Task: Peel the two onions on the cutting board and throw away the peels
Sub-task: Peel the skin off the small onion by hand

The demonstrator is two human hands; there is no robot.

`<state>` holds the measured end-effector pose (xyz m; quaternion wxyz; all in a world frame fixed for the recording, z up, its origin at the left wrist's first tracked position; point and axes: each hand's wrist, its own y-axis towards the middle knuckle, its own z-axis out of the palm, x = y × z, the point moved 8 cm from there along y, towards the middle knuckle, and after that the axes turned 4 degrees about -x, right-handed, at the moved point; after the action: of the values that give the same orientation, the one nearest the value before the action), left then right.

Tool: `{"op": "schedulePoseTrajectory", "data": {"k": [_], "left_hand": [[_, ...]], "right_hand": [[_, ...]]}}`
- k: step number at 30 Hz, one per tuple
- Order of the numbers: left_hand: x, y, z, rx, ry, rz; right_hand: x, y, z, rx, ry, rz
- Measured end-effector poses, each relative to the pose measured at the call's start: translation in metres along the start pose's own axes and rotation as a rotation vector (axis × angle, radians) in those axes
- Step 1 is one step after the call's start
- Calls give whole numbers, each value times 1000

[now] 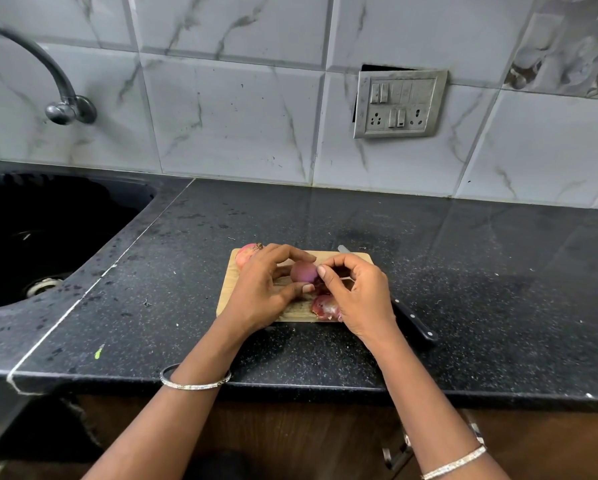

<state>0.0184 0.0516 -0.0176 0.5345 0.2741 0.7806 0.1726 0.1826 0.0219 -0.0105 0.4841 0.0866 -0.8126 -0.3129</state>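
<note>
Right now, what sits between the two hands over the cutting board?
In the head view, the purple onion: the left hand grips it, and the right hand pinches at its skin.

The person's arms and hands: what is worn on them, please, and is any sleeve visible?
No sleeve shows; both forearms are bare. Behind the left hand sits a thin silver bangle; behind the right hand, a second bangle, also thin and silvery. No ring is visible.
</note>
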Motion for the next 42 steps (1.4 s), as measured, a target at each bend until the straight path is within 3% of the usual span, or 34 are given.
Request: {"op": "schedulePoseTrajectory", "data": {"k": [6, 19, 30, 42], "left_hand": [[4, -3, 6, 32, -253, -150], [4, -1, 2, 3, -219, -164], [3, -1, -2, -74, -160, -152], [2, -1, -3, -70, -72, -153]], "right_hand": [[-5, 0, -4, -53, -38, 60], [-21, 2, -27, -292, -94, 118], [13, -2, -1, 13, 81, -58], [3, -1, -3, 18, 92, -8]]}}
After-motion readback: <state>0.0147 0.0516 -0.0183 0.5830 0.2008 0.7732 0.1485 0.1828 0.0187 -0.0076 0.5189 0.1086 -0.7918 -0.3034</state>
